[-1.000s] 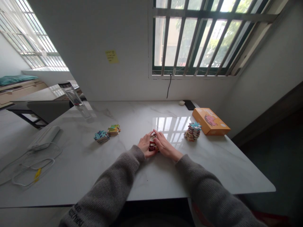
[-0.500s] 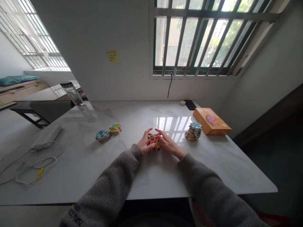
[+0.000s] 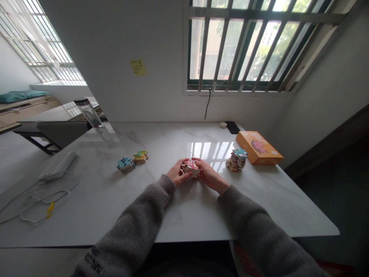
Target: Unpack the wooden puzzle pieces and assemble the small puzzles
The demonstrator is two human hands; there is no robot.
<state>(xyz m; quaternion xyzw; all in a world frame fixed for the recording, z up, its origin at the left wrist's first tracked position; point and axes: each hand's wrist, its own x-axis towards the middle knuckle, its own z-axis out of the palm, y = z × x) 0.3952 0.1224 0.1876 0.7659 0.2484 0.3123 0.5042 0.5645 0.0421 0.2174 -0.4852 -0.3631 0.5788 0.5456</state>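
Observation:
Between my hands is a stack of puzzle pieces (image 3: 191,167), red, white and yellow on top, with its pale cardboard edges facing me. My left hand (image 3: 179,173) grips the stack's left side, thumb along the near edge. On the other side, my right hand (image 3: 210,174) closes its fingers on the right end. Whether the stack's underside touches the table is hidden. To the left lie a blue stack of puzzle pieces (image 3: 126,165) and a green-yellow stack (image 3: 140,156), close together. A taller, uneven stack of puzzle pieces (image 3: 236,159), blue on top, stands to the right.
An orange box (image 3: 259,148) lies beyond the tall stack, near a black phone (image 3: 232,127) and a small white case (image 3: 223,125). At the left are a glass bottle (image 3: 89,113), a white power strip (image 3: 59,166) and a loose cable (image 3: 65,196) on the white table (image 3: 184,219).
Both hands have closed in on the middle stack, whose pieces now sit squared together and tilted so their edges show. The side stacks stay put.

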